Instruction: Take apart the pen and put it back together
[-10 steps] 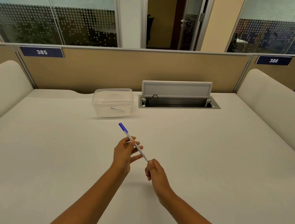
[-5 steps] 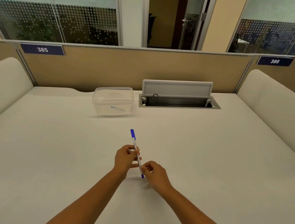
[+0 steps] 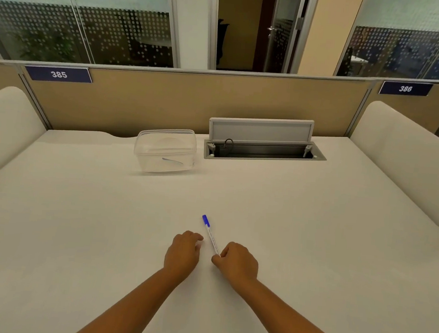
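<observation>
A slim white pen (image 3: pixel 211 238) with a blue cap (image 3: pixel 205 220) lies low over the white desk (image 3: pixel 312 239), cap end pointing away from me. My right hand (image 3: pixel 237 263) pinches the pen's near end between thumb and fingers. My left hand (image 3: pixel 182 252) rests palm down just left of the pen, fingers loosely curled and holding nothing. Its fingertips are a small gap from the barrel. The pen looks whole, and its tip is hidden inside my right hand.
A clear plastic lidded box (image 3: pixel 166 150) with a thin part inside stands at the back centre-left. Right of it is an open cable tray (image 3: pixel 264 151) with its flap raised. Padded dividers rise along the left, right and back edges.
Both hands have come down toward the desk. My left hand has let go of the pen, which now lies nearly flat, held only at its near end by my right hand.
</observation>
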